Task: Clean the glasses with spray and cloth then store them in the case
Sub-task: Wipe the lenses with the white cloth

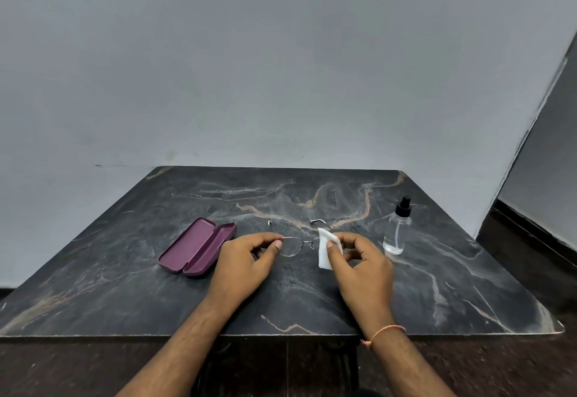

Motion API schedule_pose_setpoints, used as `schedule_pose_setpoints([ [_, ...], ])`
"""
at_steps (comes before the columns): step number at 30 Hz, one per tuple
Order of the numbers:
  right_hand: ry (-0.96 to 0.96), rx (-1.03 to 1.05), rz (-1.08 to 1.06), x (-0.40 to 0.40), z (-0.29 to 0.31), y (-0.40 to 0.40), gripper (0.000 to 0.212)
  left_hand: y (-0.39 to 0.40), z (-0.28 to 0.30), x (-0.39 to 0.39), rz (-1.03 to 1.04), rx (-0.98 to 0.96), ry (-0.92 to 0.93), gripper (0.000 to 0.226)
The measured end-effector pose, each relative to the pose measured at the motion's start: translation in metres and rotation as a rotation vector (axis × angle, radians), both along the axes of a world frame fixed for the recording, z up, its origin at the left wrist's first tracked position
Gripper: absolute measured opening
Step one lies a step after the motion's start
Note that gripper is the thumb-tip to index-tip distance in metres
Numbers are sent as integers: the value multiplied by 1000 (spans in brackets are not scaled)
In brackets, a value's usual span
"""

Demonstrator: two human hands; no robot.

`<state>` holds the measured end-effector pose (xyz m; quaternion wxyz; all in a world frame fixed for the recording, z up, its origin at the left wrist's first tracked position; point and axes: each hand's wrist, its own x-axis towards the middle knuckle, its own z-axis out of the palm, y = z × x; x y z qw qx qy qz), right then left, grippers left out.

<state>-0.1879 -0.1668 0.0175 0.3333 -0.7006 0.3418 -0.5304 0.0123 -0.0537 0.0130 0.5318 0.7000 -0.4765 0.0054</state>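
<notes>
Glasses (295, 245) held mid-frame above table (125, 287) — rim pinched by left hand (246, 260), cloth (326, 251) pinched over other lens by right hand (359, 267). Risk: thin frame bent by hard rubbing — case (196, 245) open at left.

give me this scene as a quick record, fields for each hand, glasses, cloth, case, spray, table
left hand: pinches the rim of the glasses
right hand: pinches the cloth over one lens
glasses: thin wire frame, held between both hands, arms unfolded and pointing away
cloth: white, folded around the right lens
case: maroon, lying open, nothing in it, left of the hands
spray: clear bottle, black nozzle, upright, right of the hands
table: dark marble top
</notes>
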Motion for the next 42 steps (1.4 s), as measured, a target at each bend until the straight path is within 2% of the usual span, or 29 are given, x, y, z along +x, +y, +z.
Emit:
schedule_pose_setpoints([
  [4,67,-154,-61,3,6,5,13,-12,5,-8,2,-76,131,18],
  [8,244,-366,-123,4,7,2,9,-13,7,-12,-71,-113,222,21],
  [12,279,-506,-111,17,10,-9,10,-11,10,-12,-116,-161,286,25],
  [17,328,-654,-36,31,-1,-8,24,-9,11,-9,-139,-175,271,32],
  [24,361,-715,105,35,-3,-5,23,-12,5,-1,-190,-167,257,29],
  [32,275,-609,-84,37,1,-13,30,-12,8,-5,-180,-149,214,33],
  [37,292,-671,100,36,-1,-7,27,-12,7,-5,-174,-137,164,30],
  [42,312,-662,-4,34,-3,-9,23,-12,9,-6,-158,-176,298,35],
])
